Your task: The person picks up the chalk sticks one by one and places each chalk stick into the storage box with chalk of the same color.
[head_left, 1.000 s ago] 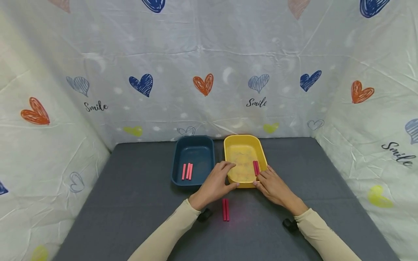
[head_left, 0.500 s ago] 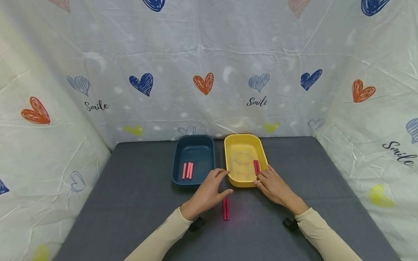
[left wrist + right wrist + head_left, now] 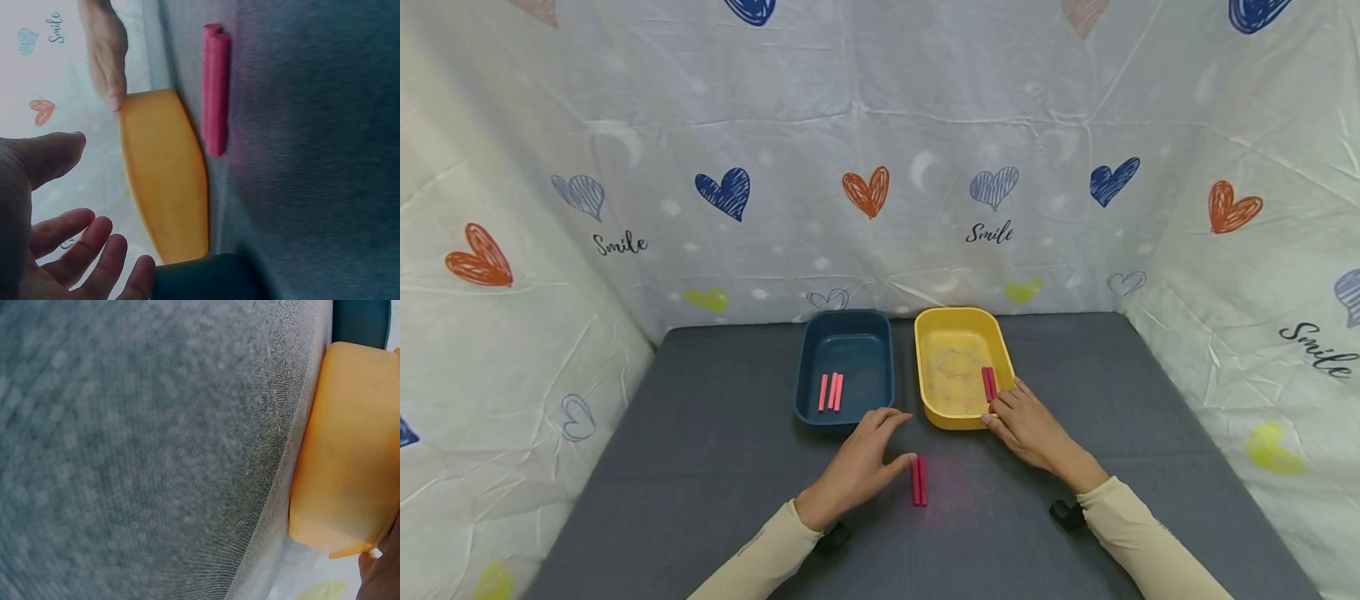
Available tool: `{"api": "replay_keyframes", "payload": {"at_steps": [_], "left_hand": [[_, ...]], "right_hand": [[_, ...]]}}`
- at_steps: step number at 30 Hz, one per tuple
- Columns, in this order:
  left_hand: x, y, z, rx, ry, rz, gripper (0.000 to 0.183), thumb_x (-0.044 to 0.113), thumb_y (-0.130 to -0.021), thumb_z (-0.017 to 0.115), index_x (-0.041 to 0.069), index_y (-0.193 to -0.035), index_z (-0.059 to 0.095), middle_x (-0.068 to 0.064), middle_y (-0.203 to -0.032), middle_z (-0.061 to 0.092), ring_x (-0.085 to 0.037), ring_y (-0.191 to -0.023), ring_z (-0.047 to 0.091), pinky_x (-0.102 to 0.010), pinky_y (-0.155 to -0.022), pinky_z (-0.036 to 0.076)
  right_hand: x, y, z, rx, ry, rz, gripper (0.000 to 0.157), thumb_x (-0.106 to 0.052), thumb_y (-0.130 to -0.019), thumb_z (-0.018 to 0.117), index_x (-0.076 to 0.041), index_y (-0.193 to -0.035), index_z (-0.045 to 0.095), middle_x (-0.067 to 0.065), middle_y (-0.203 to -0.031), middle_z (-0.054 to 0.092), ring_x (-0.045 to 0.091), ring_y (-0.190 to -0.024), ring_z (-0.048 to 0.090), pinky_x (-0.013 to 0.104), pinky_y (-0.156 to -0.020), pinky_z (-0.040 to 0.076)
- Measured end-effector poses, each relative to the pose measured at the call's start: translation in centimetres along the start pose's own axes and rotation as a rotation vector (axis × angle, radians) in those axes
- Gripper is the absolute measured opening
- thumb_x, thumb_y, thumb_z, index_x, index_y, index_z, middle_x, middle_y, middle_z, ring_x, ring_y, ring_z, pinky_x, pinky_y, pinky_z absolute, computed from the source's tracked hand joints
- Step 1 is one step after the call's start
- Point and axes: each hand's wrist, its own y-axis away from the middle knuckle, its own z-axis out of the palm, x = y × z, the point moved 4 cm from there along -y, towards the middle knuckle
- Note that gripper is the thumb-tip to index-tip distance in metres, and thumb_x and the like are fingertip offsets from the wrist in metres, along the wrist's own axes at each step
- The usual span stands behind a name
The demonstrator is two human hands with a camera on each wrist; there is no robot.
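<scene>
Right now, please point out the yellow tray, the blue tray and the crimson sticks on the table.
Yellow tray (image 3: 953, 367), head view, bare floor.
Blue tray (image 3: 859, 362), head view, bare floor.
Crimson sticks (image 3: 217, 94), left wrist view, front stick's side.

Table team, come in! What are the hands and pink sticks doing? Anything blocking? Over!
Left hand empty, near two dark pink sticks on the table. Right hand gripping yellow tray at its near right corner. Nothing visible blocking the sticks.

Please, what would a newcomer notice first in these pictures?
Probably the bright yellow rectangular tray, standing right of a dark blue rectangular tray on the grey cloth. Two dark pink sticks lie side by side in front of the trays. Behind hangs a pale curtain with coloured hearts.
</scene>
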Motion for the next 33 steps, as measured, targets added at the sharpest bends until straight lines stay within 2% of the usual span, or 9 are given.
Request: {"api": "replay_keyframes", "payload": {"at_steps": [6,11,16,23,33], "left_hand": [[-0.4,0.8,0.5,-0.001,-0.024,0.003,0.057,0.035,-0.086,0.075,0.01,-0.135,0.057,-0.003,-0.129,0.056,-0.019,-0.12,0.052,-0.041,-0.1,0.051],[-0.5,1.2,1.0,-0.002,-0.028,0.019,0.059,0.034,-0.085,0.077,0.01,-0.134,0.057,-0.004,-0.128,0.057,-0.019,-0.118,0.051,-0.041,-0.099,0.051],[-0.9,1.3,1.7,-0.074,-0.011,-0.015,0.068,0.037,-0.083,0.078,0.01,-0.14,0.052,-0.004,-0.133,0.055,-0.019,-0.119,0.05,-0.042,-0.1,0.05],[-1.2,1.4,2.3,-0.168,0.023,-0.06,0.081,0.041,-0.079,0.08,0.01,-0.146,0.045,-0.004,-0.136,0.052,-0.02,-0.12,0.049,-0.045,-0.103,0.048],[-1.4,1.4,3.2,-0.214,0.047,-0.097,0.088,0.045,-0.076,0.082,0.008,-0.147,0.044,-0.006,-0.132,0.053,-0.023,-0.12,0.05,-0.046,-0.104,0.046]], "right_hand": [[0.0,0.0,-0.2,0.024,0.007,-0.022,0.019,-0.03,-0.099,0.057,-0.015,-0.088,0.06,0.0,-0.089,0.06,0.022,-0.095,0.058,0.055,-0.115,0.031],[0.0,0.0,-0.1,0.001,0.005,-0.008,0.02,-0.031,-0.1,0.055,-0.015,-0.089,0.06,0.0,-0.091,0.061,0.023,-0.097,0.059,0.054,-0.117,0.03],[0.1,0.0,-0.1,-0.017,-0.001,0.005,0.02,-0.031,-0.101,0.054,-0.015,-0.091,0.06,0.001,-0.092,0.062,0.023,-0.099,0.059,0.052,-0.118,0.027],[-0.1,-0.1,-0.3,0.006,-0.004,-0.015,0.019,-0.03,-0.1,0.056,-0.015,-0.09,0.06,0.001,-0.091,0.062,0.023,-0.097,0.059,0.055,-0.116,0.03],[0.1,-0.1,-0.1,-0.008,-0.01,-0.005,0.019,-0.031,-0.101,0.054,-0.016,-0.09,0.059,0.001,-0.091,0.061,0.023,-0.098,0.058,0.053,-0.118,0.027]]}}
